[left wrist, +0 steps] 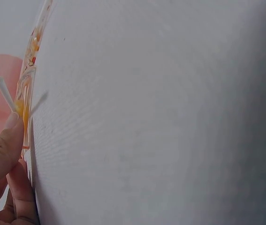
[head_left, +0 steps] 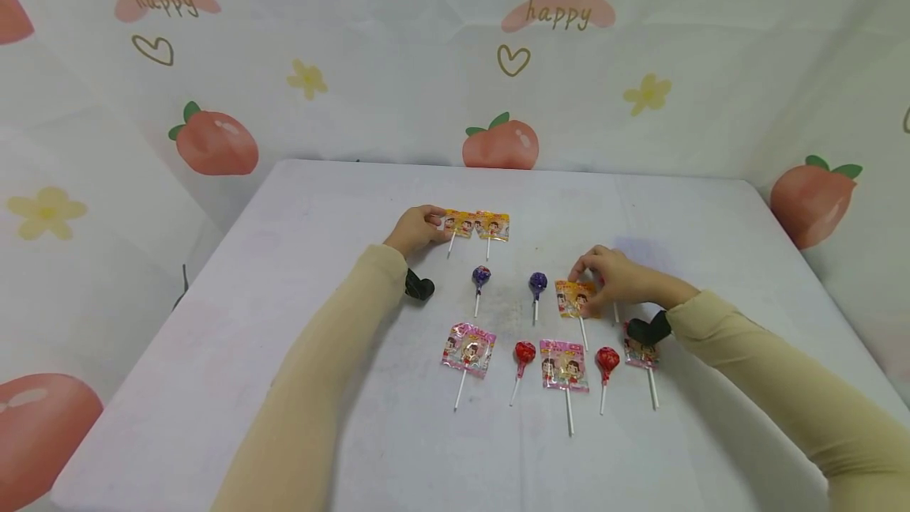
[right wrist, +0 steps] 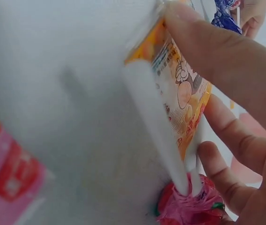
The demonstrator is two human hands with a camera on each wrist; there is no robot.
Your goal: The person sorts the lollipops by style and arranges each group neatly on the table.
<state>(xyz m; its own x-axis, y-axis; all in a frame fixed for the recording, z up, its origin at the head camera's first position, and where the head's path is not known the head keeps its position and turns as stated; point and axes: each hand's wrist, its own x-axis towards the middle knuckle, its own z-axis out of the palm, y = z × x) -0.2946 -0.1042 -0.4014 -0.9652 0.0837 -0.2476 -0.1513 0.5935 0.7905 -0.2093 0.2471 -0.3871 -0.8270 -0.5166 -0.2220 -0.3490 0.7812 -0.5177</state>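
Observation:
My left hand (head_left: 418,231) pinches the side of a lollipop in a flat orange wrapper (head_left: 458,223) near the back of the table. A second orange-wrapped lollipop (head_left: 494,226) lies against its right side. In the left wrist view the thumb (left wrist: 11,133) lies on the wrapper's edge beside the white stick. Farther right, my right hand (head_left: 617,273) holds another orange-wrapped lollipop (head_left: 574,299) between thumb and fingers, its wrapper tilted in the right wrist view. A round pink-red lollipop (right wrist: 189,206) sits close by the fingertips there, mostly hidden by the hand in the head view.
Two purple round lollipops (head_left: 481,275) stand between the hands. Nearer me lie pink-wrapped flat lollipops (head_left: 469,348) and two red round ones (head_left: 524,352) in a loose row. The right wrist's black strap (head_left: 650,329) overlaps another flat lollipop (head_left: 641,355). A printed cloth hangs behind the white table (head_left: 398,449).

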